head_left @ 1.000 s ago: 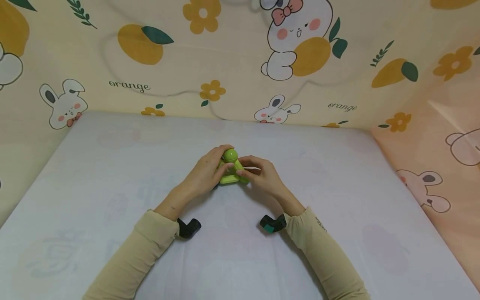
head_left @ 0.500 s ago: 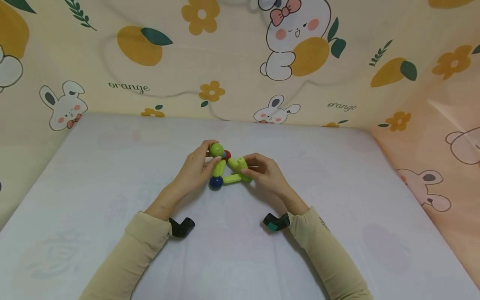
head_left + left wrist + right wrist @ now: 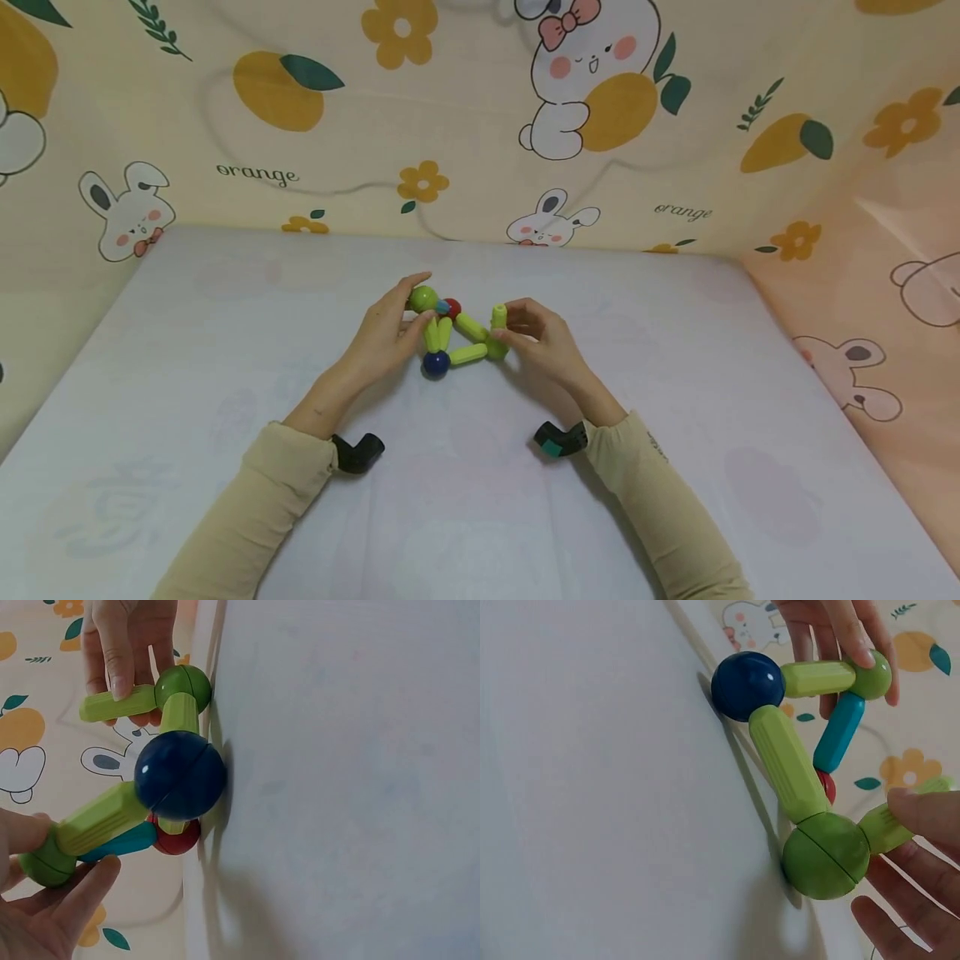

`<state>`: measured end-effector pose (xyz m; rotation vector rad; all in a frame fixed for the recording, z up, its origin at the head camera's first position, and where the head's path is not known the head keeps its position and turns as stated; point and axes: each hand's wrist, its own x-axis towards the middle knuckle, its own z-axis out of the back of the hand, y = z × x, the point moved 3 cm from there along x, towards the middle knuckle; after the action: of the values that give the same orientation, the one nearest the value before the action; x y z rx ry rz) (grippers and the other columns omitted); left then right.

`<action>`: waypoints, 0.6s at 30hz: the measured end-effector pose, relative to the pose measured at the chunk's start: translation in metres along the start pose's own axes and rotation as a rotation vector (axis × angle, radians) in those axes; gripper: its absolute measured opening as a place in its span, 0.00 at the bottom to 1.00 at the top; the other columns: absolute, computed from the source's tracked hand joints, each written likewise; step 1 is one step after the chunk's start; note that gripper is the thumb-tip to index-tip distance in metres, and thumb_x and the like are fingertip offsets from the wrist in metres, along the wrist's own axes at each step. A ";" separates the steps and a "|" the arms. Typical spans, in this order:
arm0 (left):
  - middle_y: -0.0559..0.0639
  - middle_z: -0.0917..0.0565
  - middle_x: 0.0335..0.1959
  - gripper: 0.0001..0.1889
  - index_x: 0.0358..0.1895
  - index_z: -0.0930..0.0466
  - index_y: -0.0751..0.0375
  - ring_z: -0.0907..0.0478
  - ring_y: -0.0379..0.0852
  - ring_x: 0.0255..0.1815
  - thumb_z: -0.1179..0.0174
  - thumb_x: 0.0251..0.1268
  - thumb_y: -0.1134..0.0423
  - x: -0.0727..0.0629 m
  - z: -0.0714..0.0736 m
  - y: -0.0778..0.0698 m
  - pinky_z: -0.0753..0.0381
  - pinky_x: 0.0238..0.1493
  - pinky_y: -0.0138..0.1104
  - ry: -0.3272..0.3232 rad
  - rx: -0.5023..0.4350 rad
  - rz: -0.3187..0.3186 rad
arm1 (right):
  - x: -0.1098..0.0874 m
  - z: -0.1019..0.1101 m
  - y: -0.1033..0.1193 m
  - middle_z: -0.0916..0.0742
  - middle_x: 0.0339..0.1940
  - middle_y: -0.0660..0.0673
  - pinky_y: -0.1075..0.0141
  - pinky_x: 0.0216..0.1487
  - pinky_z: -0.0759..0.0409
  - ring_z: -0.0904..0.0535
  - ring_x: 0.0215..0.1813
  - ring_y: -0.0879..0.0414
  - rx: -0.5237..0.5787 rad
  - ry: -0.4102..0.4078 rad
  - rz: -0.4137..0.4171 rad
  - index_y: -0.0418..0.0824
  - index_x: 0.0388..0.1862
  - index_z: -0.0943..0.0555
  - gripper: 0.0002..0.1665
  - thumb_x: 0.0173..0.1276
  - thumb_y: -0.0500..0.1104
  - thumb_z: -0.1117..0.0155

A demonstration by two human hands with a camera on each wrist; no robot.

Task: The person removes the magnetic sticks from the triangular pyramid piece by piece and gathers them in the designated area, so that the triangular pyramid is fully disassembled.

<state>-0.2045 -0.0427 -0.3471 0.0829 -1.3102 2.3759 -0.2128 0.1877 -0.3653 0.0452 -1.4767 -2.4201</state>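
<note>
here, glossy green ball (image 3: 423, 298), lime rod (image 3: 498, 316) (ridged)

Rabbit-printed cloth walls (image 3: 465, 108) rise behind a whitish table (image 3: 457, 525).

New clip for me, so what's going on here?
A person is handling a structure of balls and rods over a white surface. The left hand holds a raised green ball, which a teal rod links to a red ball. The right hand pinches a light-green rod, attached to a second green ball; its other end is free. Neither hand holds the dark blue ball.
</note>
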 end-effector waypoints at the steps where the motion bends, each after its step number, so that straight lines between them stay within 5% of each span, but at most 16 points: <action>1: 0.66 0.29 0.60 0.26 0.70 0.42 0.66 0.26 0.58 0.60 0.49 0.71 0.68 0.000 0.000 0.000 0.19 0.50 0.41 0.000 0.008 -0.006 | 0.000 0.001 -0.001 0.16 0.49 0.37 0.56 0.60 0.24 0.20 0.55 0.44 -0.007 -0.006 -0.002 0.34 0.51 0.24 0.18 0.63 0.36 0.34; 18: 0.67 0.27 0.51 0.21 0.63 0.34 0.72 0.26 0.58 0.54 0.46 0.68 0.71 -0.001 0.010 0.007 0.19 0.51 0.42 -0.030 0.079 -0.019 | 0.007 0.013 -0.009 0.17 0.50 0.34 0.57 0.58 0.23 0.21 0.55 0.44 -0.013 -0.093 0.001 0.30 0.53 0.26 0.21 0.63 0.37 0.33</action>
<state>-0.2076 -0.0548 -0.3478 0.1542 -1.2230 2.4190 -0.2240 0.2011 -0.3660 -0.0723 -1.4996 -2.4617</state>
